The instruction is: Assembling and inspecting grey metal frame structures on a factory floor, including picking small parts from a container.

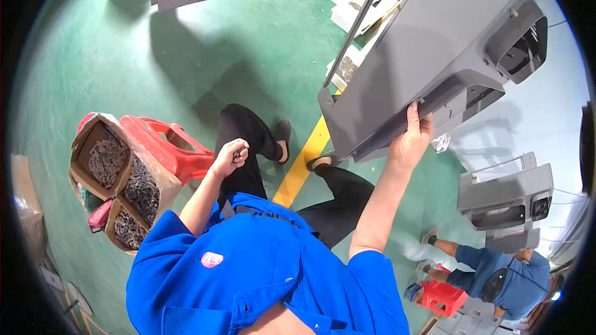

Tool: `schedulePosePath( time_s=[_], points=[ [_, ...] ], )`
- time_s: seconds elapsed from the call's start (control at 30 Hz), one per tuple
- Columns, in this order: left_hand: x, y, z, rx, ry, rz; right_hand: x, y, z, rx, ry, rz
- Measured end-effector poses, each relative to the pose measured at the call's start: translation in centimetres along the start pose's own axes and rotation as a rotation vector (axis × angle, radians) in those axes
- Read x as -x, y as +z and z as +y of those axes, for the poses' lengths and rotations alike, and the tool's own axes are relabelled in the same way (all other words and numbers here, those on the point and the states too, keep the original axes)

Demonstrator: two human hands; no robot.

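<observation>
Blue shirt (pixel 261 260) above green floor (pixel 248 37) (yellow-striped); right grip (pixel 413 133) holds grey panel (pixel 428 49), left grip (pixel 231 156) clutches clips (pixel 239 152).

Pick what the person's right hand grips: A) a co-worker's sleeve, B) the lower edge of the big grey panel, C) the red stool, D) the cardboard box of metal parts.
B: the right hand is raised with its fingers clamped on the grey panel at its lower edge, well away from the stool and box.
</observation>
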State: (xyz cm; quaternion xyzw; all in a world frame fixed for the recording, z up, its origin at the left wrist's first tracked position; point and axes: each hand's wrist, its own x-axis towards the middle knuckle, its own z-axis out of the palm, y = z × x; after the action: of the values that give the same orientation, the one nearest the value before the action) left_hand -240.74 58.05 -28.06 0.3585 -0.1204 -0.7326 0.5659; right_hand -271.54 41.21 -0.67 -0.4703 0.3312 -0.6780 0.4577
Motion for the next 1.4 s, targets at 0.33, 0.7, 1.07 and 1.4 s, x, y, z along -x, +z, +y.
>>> schedulePosePath(
  time_s=[0.33, 0.7, 1.07, 1.4],
  points=[
    [0.4, 0.4, 0.1, 0.01, -0.006, 0.005, -0.1, 1.2, -0.1, -0.025, 0.027, -0.032],
    [0.7, 3.9, 0.4, -0.181, -0.027, 0.019, 2.7, -2.5, 4.5, 0.248, 0.111, -0.203],
    [-0.5, 13.2, 0.4, -0.329, -0.117, -0.171, 7.5, -1.2, 6.8, 0.33, 0.129, -0.457],
    [-1.4, 18.7, -0.9, -0.41, -0.15, -0.286, 11.8, -2.9, 6.3, 0.381, 0.366, -0.543]
  ],
)
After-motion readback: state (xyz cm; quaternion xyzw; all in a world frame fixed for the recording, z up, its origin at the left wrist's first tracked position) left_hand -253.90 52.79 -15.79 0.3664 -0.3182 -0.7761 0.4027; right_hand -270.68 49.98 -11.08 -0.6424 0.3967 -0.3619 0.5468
